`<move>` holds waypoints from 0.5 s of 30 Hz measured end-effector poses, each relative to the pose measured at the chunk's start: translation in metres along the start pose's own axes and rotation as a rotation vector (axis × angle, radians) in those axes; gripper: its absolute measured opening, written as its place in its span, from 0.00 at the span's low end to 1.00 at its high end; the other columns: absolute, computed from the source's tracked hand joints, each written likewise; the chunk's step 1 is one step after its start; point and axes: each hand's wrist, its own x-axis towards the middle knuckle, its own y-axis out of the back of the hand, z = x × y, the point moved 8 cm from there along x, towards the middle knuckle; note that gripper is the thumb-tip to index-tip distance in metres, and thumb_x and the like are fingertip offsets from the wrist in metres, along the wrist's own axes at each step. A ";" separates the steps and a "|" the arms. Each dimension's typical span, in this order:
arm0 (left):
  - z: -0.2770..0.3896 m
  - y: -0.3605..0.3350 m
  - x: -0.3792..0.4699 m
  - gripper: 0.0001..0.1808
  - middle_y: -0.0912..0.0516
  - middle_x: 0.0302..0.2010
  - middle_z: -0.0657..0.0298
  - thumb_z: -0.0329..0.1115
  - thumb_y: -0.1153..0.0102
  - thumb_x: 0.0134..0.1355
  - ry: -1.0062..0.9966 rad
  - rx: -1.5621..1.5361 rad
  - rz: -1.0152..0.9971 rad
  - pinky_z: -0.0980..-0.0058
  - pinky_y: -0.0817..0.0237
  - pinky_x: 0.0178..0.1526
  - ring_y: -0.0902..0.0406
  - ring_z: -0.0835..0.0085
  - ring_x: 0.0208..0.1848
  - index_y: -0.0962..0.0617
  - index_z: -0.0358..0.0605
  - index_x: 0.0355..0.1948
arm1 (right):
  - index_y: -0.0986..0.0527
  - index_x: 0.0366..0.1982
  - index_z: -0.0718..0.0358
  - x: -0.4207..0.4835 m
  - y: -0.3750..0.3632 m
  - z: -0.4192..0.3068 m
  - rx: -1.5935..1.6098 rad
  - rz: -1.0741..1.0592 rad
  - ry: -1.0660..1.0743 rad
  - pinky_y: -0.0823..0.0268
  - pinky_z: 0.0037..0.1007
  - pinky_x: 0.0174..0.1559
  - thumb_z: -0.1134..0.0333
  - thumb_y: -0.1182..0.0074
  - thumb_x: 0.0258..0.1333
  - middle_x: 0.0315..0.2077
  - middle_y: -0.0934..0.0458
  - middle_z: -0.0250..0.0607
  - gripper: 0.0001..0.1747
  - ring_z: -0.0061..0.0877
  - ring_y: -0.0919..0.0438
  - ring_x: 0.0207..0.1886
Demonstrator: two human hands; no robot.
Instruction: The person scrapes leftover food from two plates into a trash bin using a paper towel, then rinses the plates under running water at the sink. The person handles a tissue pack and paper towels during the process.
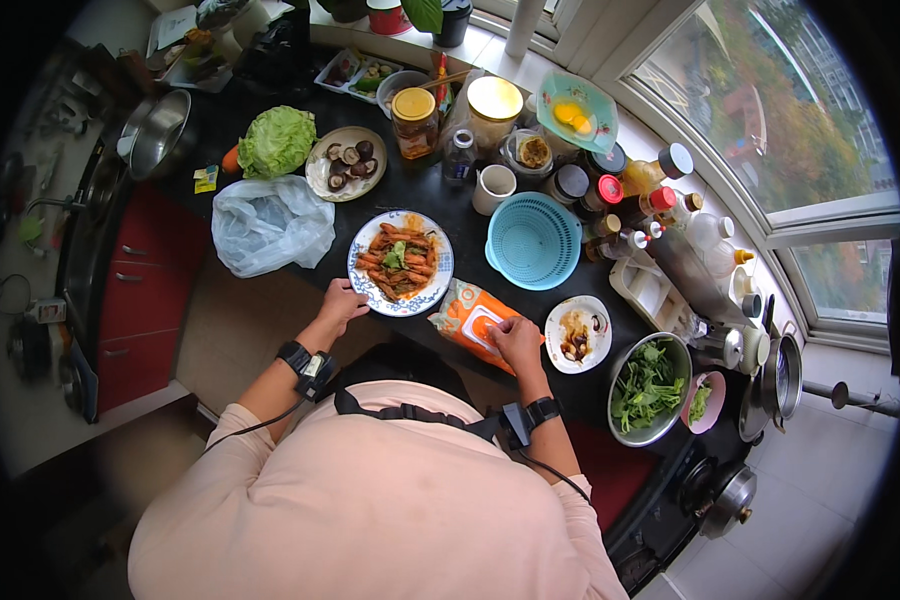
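Note:
Near the counter's front edge, my left hand [340, 304] touches the lower left rim of a blue-and-white patterned plate [435, 281]. Cooked reddish-brown food, perhaps shrimp, with a green leaf garnish [395, 256] lies on that plate. To its right is an orange packet of wet wipes [465, 307] with a white-framed lid, slightly tilted. My right hand [516, 341] is over the right part of the packet, fingertips at the lid; whether they pinch anything is unclear. Just right of this hand stands a white dish [601, 345] with dark sauce remnants.
A blue plastic colander [534, 240], a steel bowl of leafy greens [649, 386] and a pink bowl [703, 420] stand rightward. Behind are jars, bottles and a green dish of eggs [604, 105]. Leftward lie a plastic bag [270, 225], lettuce [277, 141] and a plate of mushrooms [375, 180].

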 end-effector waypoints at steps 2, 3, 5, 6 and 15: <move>0.012 0.011 -0.007 0.22 0.22 0.37 0.59 0.21 0.40 0.51 -0.071 0.289 0.194 0.75 0.29 0.38 0.23 0.73 0.38 0.31 0.39 0.48 | 0.20 0.20 0.68 0.002 -0.001 0.001 0.018 -0.011 -0.009 0.29 0.36 0.31 0.61 0.35 0.43 0.19 0.21 0.52 0.15 0.40 0.20 0.24; 0.019 0.016 -0.011 0.22 0.22 0.37 0.59 0.21 0.39 0.51 -0.105 0.430 0.292 0.77 0.30 0.36 0.23 0.75 0.36 0.30 0.39 0.48 | 0.20 0.20 0.68 0.002 -0.001 0.001 0.035 -0.015 -0.006 0.29 0.36 0.31 0.61 0.35 0.43 0.18 0.22 0.52 0.15 0.39 0.20 0.23; 0.035 0.008 -0.021 0.18 0.21 0.34 0.61 0.23 0.38 0.51 -0.286 0.367 0.279 0.79 0.33 0.33 0.25 0.77 0.33 0.27 0.38 0.43 | 0.20 0.21 0.68 0.002 -0.001 0.004 0.063 -0.033 -0.026 0.29 0.35 0.31 0.61 0.35 0.43 0.18 0.21 0.50 0.15 0.37 0.20 0.23; 0.040 0.005 -0.026 0.15 0.21 0.32 0.61 0.24 0.37 0.51 -0.356 0.327 0.281 0.80 0.34 0.32 0.26 0.79 0.31 0.25 0.38 0.41 | 0.19 0.22 0.68 0.001 -0.001 0.006 0.080 -0.042 -0.039 0.29 0.34 0.31 0.61 0.35 0.43 0.19 0.21 0.50 0.14 0.35 0.20 0.23; 0.040 -0.162 -0.053 0.07 0.19 0.27 0.67 0.31 0.35 0.53 -0.519 0.529 -0.660 0.82 0.33 0.34 0.25 0.82 0.29 0.18 0.39 0.31 | 0.18 0.27 0.66 -0.011 0.003 0.012 0.185 -0.003 -0.058 0.28 0.26 0.31 0.66 0.36 0.45 0.22 0.18 0.41 0.10 0.23 0.20 0.24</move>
